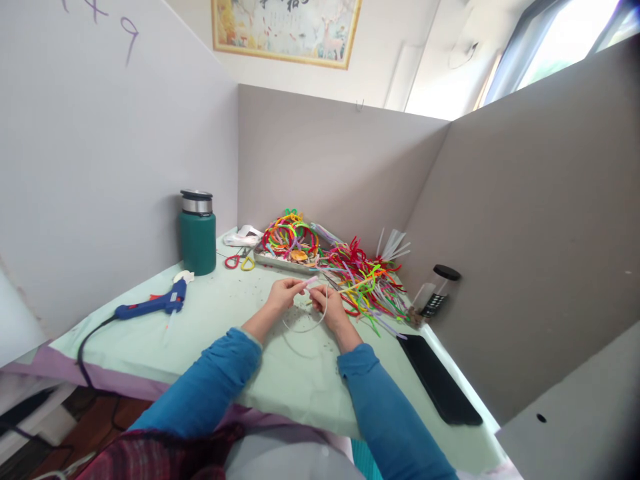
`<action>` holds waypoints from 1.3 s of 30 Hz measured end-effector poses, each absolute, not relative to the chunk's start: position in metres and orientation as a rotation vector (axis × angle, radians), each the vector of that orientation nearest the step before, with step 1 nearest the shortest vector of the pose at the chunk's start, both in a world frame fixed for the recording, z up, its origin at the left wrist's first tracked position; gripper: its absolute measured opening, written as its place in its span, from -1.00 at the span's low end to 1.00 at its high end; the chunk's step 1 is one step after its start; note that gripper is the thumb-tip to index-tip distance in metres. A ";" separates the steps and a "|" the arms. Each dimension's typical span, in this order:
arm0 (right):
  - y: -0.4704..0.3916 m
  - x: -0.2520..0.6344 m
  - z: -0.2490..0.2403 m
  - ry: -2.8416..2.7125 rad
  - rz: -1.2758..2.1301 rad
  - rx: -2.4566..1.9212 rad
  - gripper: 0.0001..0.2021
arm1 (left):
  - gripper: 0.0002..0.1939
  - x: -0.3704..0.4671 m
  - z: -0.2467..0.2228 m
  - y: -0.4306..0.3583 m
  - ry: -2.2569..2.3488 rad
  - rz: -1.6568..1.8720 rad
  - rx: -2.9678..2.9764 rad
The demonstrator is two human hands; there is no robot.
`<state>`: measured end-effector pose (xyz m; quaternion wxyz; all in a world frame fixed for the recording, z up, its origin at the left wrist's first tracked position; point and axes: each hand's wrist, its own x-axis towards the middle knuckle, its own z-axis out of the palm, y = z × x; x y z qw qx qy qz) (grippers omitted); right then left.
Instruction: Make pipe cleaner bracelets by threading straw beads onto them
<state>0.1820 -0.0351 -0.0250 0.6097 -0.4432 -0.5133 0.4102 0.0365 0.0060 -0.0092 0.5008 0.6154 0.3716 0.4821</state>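
Observation:
Just above the table's middle, my left hand (283,295) and my right hand (329,306) are close together, thumbs and fingers pinched. A thin white pipe cleaner (306,331), bent into an open loop, hangs below them and rises past my right hand. Between the fingertips is a short pale pink piece (311,281), its near end in my left fingers; the exact join is too small to make out. A yellowish pipe cleaner (355,288) stretches right from beside my right hand; whether it is held cannot be told.
Behind my hands, a metal tray (285,265) carries coloured loops. Loose pipe cleaners (367,277) are heaped beside it. Leftward are a green bottle (197,233), a blue glue gun (155,305) with a cord and small scissors (240,262). A black flat object (440,380) lies right, near a clear container (440,291).

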 end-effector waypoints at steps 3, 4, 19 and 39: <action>-0.036 0.180 -0.025 -1.229 0.925 -1.040 -0.74 | -0.59 0.036 -0.010 0.007 0.908 1.156 1.494; -0.036 0.180 -0.025 -1.234 0.921 -1.039 -0.74 | -0.60 0.036 -0.010 0.007 0.911 1.153 1.495; -0.038 0.178 -0.026 -1.299 0.957 -1.072 -0.75 | -0.60 0.038 -0.022 0.014 0.983 1.109 1.553; -0.031 0.181 -0.032 -1.274 1.018 -1.043 -0.68 | -0.62 0.038 -0.020 0.013 0.986 1.036 1.493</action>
